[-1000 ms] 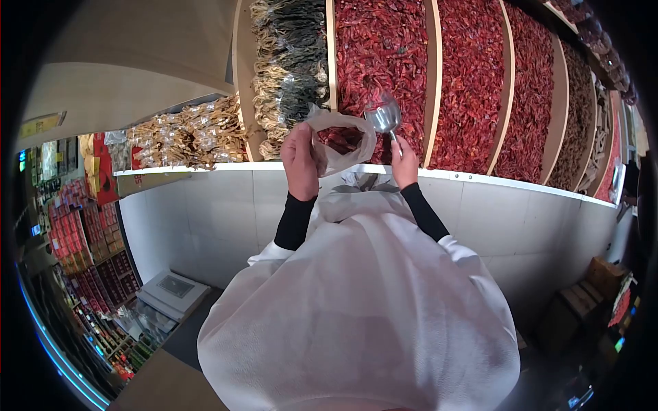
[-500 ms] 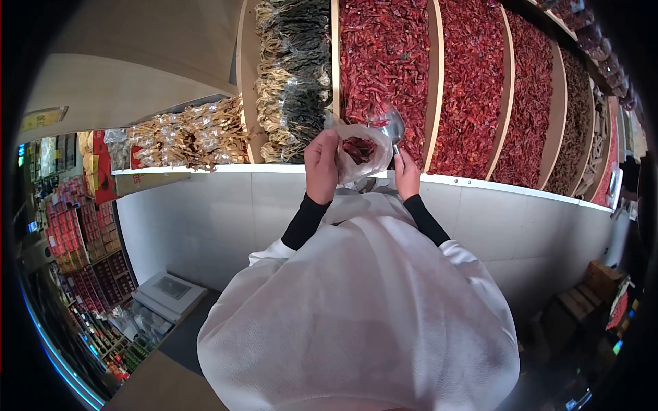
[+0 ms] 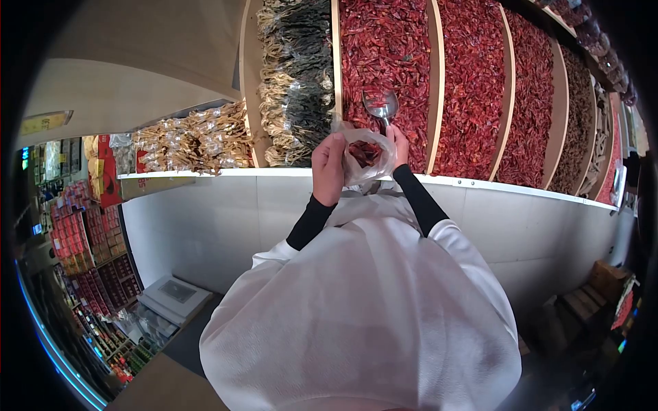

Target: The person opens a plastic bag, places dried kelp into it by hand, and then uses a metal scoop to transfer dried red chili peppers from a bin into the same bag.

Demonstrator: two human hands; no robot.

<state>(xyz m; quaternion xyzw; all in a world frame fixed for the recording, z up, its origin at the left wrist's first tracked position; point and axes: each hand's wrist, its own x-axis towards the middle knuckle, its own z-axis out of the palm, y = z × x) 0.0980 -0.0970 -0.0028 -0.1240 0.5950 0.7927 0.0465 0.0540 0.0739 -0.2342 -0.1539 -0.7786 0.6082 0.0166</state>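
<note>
My left hand (image 3: 328, 168) is closed on the edge of a clear plastic bag (image 3: 356, 171), holding its mouth open toward me. Dark red dried chilies (image 3: 364, 153) lie inside the bag. Just right of it, my right hand (image 3: 399, 146) grips the handle of a metal scoop (image 3: 382, 105). The scoop's head points away from me, at the surface of the chilies in the bin (image 3: 384, 41), with some red chilies at its far edge. Part of the right hand is hidden behind the bag.
Wooden dividers (image 3: 436, 89) separate more bins of red chilies (image 3: 476, 82) on the right. Bundled dried goods (image 3: 295, 75) fill the bins on the left. A white ledge (image 3: 274, 172) runs along the front. A white boxy device (image 3: 175, 298) stands at lower left, and a wooden crate (image 3: 608, 279) at lower right.
My right hand has moved forward and slightly left, carrying the scoop from beside the bag's mouth out over the chili bin. My left hand still holds the bag in nearly the same place.
</note>
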